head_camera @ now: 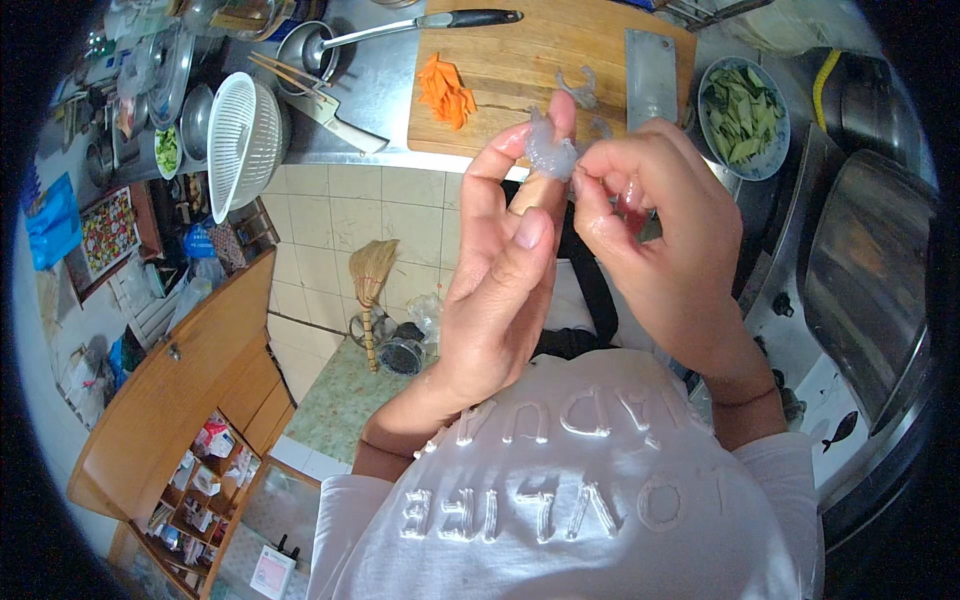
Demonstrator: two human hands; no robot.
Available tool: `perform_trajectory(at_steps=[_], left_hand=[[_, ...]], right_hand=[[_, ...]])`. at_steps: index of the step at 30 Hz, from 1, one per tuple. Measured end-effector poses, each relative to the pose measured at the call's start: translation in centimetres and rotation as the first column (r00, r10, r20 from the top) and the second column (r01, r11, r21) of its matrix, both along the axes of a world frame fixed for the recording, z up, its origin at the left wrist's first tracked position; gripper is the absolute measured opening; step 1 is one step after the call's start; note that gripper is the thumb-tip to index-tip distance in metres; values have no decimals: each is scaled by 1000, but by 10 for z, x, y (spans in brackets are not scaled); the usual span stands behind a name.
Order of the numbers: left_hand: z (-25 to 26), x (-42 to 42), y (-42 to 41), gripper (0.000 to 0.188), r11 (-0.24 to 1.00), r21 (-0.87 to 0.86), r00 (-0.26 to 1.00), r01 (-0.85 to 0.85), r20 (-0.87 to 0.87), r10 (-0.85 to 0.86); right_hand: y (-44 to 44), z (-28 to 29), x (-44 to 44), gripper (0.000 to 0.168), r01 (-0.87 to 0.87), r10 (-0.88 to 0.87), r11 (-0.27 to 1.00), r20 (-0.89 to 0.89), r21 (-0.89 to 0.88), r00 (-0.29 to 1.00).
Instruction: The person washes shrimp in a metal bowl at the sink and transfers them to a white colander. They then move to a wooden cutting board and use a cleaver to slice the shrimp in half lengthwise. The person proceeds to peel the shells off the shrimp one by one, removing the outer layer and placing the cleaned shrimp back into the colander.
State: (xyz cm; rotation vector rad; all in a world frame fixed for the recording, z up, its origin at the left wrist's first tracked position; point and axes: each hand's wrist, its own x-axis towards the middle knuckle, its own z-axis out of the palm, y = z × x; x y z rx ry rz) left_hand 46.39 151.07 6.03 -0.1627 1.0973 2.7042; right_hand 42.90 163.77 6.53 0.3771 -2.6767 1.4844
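Observation:
A raw peeled shrimp [550, 150], grey and translucent, lies curled across the fingers of my left hand [495, 277], which holds it up before the near edge of the wooden cutting board [517, 67]. The thumb and forefinger of my right hand [667, 202] are pinched together at the shrimp's right edge. Anything thin between those fingertips is too small to make out. Behind my hands, more shrimp [579, 88] rest on the board, partly hidden by my fingers. Sliced carrot [445, 90] is piled at the board's left side. A cleaver [650, 79] lies flat near its right side.
Right of the board is a bowl of sliced green vegetable [744, 112]. To the left are a kitchen knife [337, 124], a metal ladle [307, 52], chopsticks [289, 75] and a white colander [244, 146] overhanging the counter edge. A straw broom [370, 285] stands below, left.

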Motion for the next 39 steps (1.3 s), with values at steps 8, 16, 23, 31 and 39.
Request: perform_trajectory(at_steps=[8, 16, 23, 31, 39], left_hand=[[5, -3, -2, 48, 977, 210, 994, -23, 111, -1], [15, -9, -10, 65, 947, 301, 964, -111, 265, 29], [13, -12, -22, 70, 874, 471, 952, -119, 303, -34], [13, -13, -19, 72, 877, 473, 945, -88, 318, -77], [14, -13, -15, 74, 855, 509, 923, -99, 367, -112]], right_hand=[[-1, -13, 2, 19, 123, -114, 986, 83, -113, 990], [9, -15, 6, 16, 220, -169, 959, 264, -179, 950], [22, -19, 7, 11, 317, -244, 936, 367, -152, 897], [26, -14, 6, 8, 353, -86, 783, 473, -512, 877], [30, -22, 0, 13, 242, 231, 559, 430, -793, 873]])
